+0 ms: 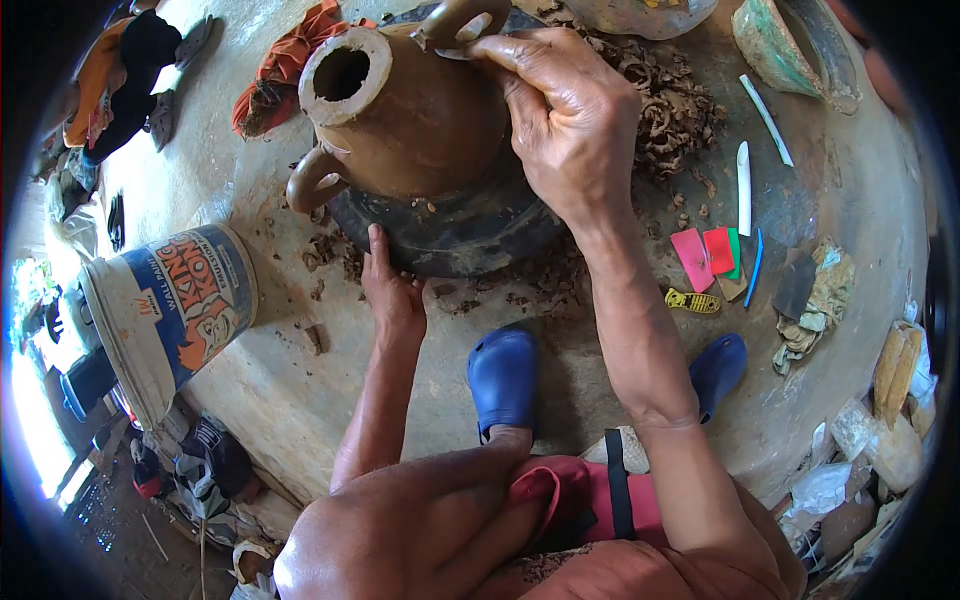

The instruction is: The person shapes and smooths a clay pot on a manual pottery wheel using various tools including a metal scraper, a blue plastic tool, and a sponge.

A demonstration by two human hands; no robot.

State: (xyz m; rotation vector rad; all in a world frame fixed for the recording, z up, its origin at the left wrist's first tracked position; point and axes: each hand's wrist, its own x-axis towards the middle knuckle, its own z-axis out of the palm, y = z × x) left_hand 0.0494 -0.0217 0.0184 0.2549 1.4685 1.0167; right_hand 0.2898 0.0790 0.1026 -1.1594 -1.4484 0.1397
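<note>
A brown clay pot with a pale rough rim and two looped handles stands on a dark round turntable. My left hand grips the turntable's near-left edge, one finger raised against its side. My right hand is at the pot's upper right, pinching a small flat pale tool whose end lies at the base of the upper handle. The pot's far side under that hand is partly hidden.
Clay shavings heap behind the turntable. A paint bucket is at left, an orange cloth behind. At right lie white strips, coloured plastic pieces, rags and a crusted basin. Blue clogs are on my feet.
</note>
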